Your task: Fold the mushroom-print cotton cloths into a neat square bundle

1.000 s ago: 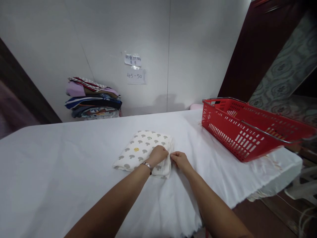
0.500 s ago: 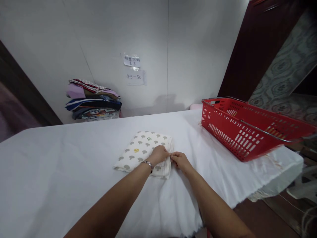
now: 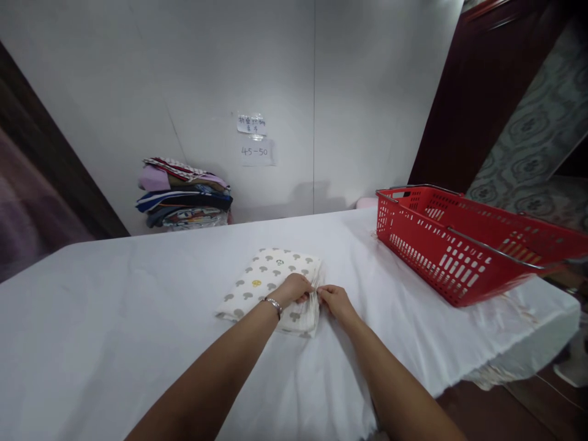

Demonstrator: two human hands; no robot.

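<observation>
A folded white cloth [image 3: 261, 278] printed with grey mushroom shapes, plus one yellow and one green motif, lies flat on the white-covered table. My left hand [image 3: 296, 288], with a silver bracelet at the wrist, rests over the cloth's right part and pinches its right edge. Just across from it, my right hand [image 3: 335, 300] pinches the same edge from outside, fingertips nearly meeting the left ones. Several layers show along that right edge. The exact bit of fabric between the fingertips is too small to make out.
To the right stands a red perforated basket [image 3: 427, 245] with metal handles. A stack of folded fabrics [image 3: 186, 193] sits at the back left, against the wall. Two paper notes [image 3: 258, 152] are taped there. The white tablecloth [image 3: 138, 331] hangs over the table's front right edge.
The view has shifted slightly, so everything sits a little lower and further right. Both hands stay at the cloth's right edge, where the layers look somewhat more spread.
</observation>
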